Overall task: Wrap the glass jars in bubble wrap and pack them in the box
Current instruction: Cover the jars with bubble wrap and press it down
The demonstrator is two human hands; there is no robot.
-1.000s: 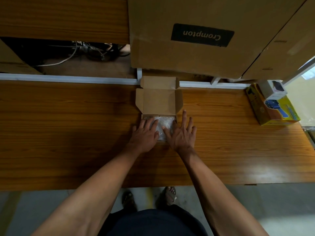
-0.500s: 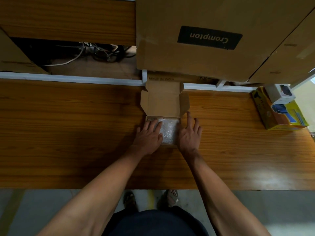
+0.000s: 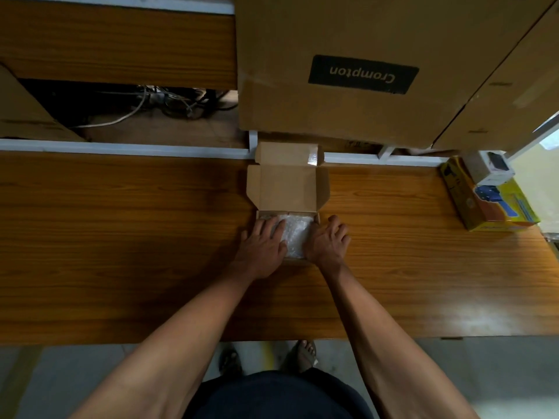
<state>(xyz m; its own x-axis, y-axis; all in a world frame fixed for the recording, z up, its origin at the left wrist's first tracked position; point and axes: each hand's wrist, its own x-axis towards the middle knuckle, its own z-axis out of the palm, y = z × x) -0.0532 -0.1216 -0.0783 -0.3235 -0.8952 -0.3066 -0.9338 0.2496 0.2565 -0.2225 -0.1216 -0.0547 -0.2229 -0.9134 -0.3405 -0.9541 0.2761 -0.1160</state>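
Box: the small cardboard box sits on the wooden table, lid flap open and tilted away from the person.
Bubble wrap: the bundle lies inside the box between both hands; no glass shows through it.
Left hand: the left hand lies flat, fingers straight, pressing the bundle's left side.
Right hand: the right hand, spread flat on the bundle 1 second ago, has slid to the box's right edge with fingers now curled; whether it grips the wall, I cannot tell.
Meaning: the bundle looks seated, so closing the lid probably comes next.

Matt brown cardboard box; glossy wood-grain table; shiny plastic bubble wrap.
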